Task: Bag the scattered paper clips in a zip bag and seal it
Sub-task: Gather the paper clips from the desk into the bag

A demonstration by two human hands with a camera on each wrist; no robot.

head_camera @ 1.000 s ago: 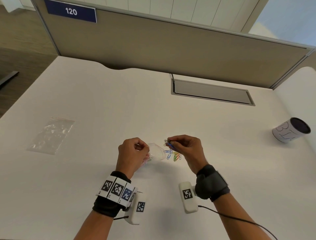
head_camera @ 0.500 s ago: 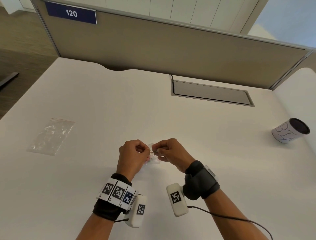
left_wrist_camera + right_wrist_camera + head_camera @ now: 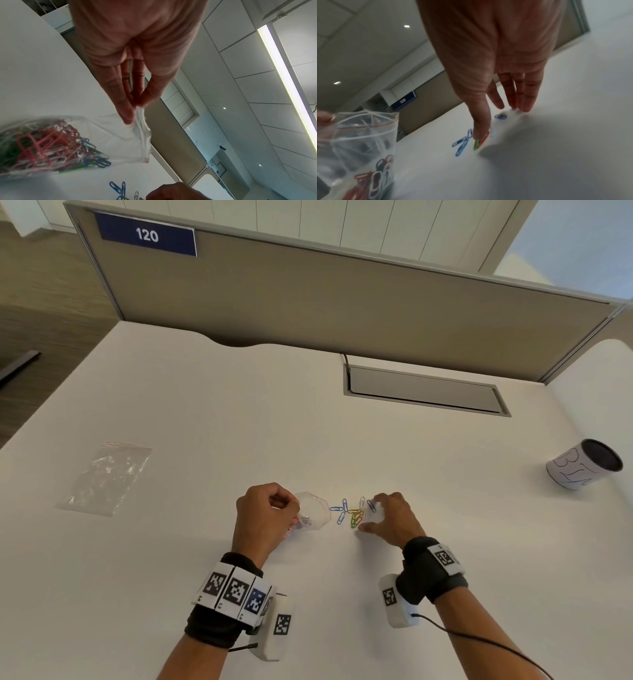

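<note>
My left hand [image 3: 270, 513] pinches the rim of a clear zip bag [image 3: 313, 515], holding its mouth open toward the right. In the left wrist view the zip bag [image 3: 120, 136] holds a heap of coloured paper clips [image 3: 42, 147]. Several loose paper clips [image 3: 351, 513], blue, green, orange and white, lie on the white table [image 3: 239, 422] between my hands. My right hand [image 3: 383, 517] reaches down over the clips' right side with fingers spread and nearly straight. In the right wrist view its fingertips [image 3: 481, 134] touch down among the loose paper clips [image 3: 462, 143]; nothing is gripped.
A second clear bag [image 3: 106, 477] lies flat at the left of the table. A paper cup [image 3: 585, 465] lies on its side at the far right. A grey cable hatch [image 3: 424, 392] sits in the table near the partition [image 3: 342, 302] behind.
My right hand left the bag's mouth, moved right and came down with fingers spread on the loose clips. My left hand kept holding the bag open.
</note>
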